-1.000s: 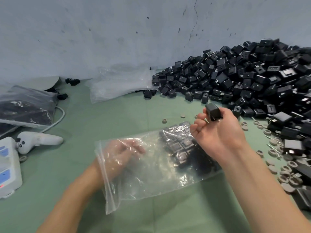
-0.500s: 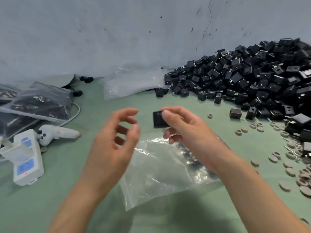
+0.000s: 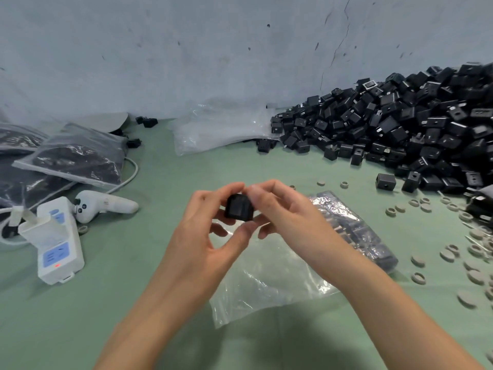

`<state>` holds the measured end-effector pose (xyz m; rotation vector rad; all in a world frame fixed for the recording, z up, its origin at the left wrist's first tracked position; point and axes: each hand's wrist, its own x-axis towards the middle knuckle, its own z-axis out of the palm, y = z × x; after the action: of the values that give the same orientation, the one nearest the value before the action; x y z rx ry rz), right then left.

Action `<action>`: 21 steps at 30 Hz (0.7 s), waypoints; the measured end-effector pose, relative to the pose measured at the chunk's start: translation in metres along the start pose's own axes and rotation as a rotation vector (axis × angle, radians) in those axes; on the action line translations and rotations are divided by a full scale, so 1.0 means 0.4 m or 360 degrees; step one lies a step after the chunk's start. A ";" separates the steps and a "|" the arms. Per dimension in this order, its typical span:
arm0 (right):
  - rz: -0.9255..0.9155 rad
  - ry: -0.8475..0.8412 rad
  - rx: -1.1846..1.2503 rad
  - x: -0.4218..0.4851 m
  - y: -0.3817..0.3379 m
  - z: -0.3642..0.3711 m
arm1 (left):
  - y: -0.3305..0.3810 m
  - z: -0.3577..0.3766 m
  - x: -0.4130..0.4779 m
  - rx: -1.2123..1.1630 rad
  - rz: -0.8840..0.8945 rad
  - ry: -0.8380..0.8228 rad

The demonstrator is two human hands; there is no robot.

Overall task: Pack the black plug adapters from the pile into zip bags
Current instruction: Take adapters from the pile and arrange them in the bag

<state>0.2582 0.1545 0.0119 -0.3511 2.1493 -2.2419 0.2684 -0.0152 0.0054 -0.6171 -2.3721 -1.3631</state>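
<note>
Over zip bag (image 3: 280, 276), adapter (image 3: 238, 209) part-hidden, pinched by left hand (image 3: 205, 236), right hand (image 3: 288, 222)

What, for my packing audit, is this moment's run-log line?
left hand: pinches plug adapter | right hand: pinches same adapter | zip bag: lies below, partly filled | pile: far right

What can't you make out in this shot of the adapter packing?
- Head view: held adapter prong side, covered by fingers of left hand and right hand.
- Head view: adapter count inside the zip bag, hidden by the right hand and glare.
- Head view: how far the pile runs, cut off by the right edge.
</note>
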 end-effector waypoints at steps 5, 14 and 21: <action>0.0013 0.0259 0.0002 0.001 -0.015 -0.050 | -0.095 -0.109 -0.010 0.0219 -0.0400 0.0071; -0.0407 0.0275 -0.1163 0.003 0.029 -0.038 | -0.117 -0.091 -0.071 0.0451 -0.0199 -0.0523; -0.0657 -0.0325 -0.1761 -0.004 0.056 0.062 | -0.078 -0.021 -0.047 0.0454 -0.0128 -0.0699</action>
<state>0.2610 0.1291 -0.0098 -1.0245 3.1413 -0.7690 0.2688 -0.0401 -0.0226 -0.8099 -2.8959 -0.9608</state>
